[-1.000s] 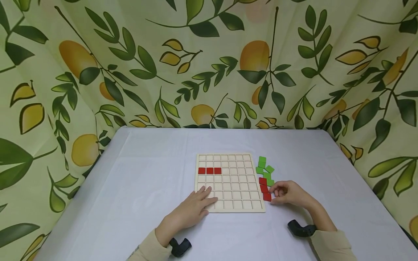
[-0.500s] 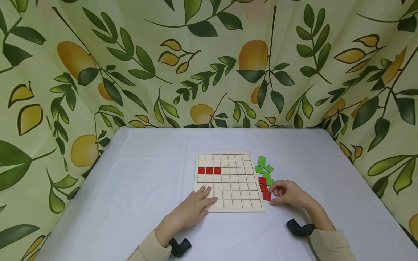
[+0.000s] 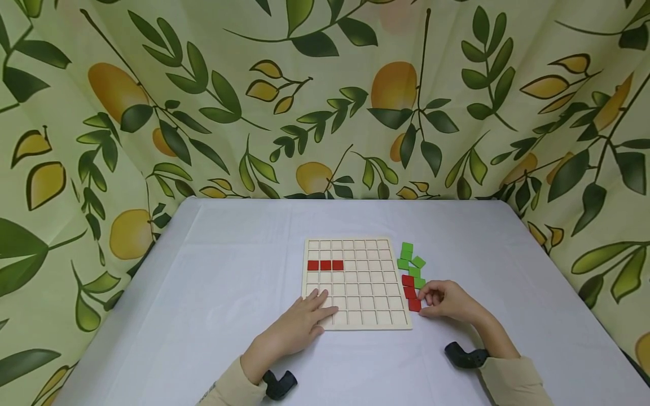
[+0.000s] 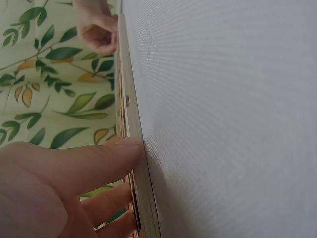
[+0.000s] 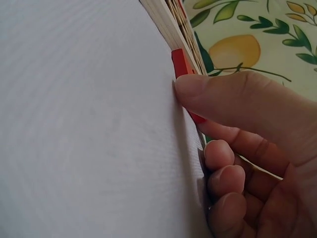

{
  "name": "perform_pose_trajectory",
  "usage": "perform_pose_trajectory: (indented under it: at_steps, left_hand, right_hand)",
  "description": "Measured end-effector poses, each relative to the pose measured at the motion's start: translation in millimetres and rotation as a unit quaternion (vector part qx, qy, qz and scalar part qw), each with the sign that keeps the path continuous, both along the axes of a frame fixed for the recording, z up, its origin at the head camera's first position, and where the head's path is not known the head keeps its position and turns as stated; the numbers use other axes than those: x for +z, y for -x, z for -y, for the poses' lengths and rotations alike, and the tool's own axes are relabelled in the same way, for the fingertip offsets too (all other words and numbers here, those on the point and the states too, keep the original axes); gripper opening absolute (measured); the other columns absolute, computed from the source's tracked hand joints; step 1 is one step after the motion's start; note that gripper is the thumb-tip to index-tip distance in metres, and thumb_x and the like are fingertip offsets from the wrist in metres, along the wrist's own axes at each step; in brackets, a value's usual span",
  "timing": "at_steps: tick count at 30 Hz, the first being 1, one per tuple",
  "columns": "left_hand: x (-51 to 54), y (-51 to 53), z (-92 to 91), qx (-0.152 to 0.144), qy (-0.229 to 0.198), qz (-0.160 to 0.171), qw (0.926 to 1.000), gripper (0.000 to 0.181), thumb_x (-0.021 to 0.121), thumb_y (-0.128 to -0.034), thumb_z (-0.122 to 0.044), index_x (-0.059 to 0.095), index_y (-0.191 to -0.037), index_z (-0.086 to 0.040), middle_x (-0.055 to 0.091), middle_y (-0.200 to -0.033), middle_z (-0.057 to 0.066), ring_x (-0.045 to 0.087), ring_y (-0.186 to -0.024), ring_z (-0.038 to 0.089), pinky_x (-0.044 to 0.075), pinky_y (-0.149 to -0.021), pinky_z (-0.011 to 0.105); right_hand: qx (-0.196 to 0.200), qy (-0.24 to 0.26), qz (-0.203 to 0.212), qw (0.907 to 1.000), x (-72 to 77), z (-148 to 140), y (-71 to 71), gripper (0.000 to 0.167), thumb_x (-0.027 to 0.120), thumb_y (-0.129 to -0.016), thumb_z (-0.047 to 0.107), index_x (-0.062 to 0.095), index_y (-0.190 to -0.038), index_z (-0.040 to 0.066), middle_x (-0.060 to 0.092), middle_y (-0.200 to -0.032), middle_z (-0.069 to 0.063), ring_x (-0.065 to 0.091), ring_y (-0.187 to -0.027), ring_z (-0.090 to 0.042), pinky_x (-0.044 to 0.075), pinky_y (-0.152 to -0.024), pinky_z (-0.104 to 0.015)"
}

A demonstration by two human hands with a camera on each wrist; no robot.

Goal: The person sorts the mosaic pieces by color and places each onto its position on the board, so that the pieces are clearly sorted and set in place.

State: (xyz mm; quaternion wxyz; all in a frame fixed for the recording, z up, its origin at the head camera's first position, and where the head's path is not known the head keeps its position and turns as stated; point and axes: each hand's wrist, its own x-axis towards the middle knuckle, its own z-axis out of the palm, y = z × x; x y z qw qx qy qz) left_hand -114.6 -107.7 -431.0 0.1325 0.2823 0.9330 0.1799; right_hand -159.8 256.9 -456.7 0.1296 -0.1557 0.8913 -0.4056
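LH (image 3: 298, 326) splayed on brd (image 3: 368, 290), RH (image 3: 453, 301) curled

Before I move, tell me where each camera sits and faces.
Head: worn on the head, looking forward and down at the board; left hand, right hand and sleeves show.
Left wrist: worn there, facing along the board; left hand near, right hand beyond.
Right wrist: worn there, facing a red tile; right hand only.
Wrist views share board and patterned cloth.

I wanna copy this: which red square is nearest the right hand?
The loose red square lowest in the head view, beside the board; the other five lie farther from the right hand.
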Motion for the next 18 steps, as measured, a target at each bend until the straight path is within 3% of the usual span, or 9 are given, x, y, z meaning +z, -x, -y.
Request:
perform_pose_trajectory:
  at_steps: [18]
  left_hand:
    - [-0.1,1.0,0.6,-0.005,0.004,-0.012,0.9999,0.044,0.056,-0.0959,-0.018,0.051,-0.14,-0.021,0.035,-0.157,0.013,0.03,-0.148,0.034,0.032,-0.116,0.056]
  right_hand:
    - [0.017,0.013,0.01,0.9997,3.3,-2.6,5.4,0.022,0.077,-0.075,0.006,0.065,-0.09,-0.003,0.05,-0.07,0.003,0.045,-0.063,0.001,0.041,-0.055,-0.015]
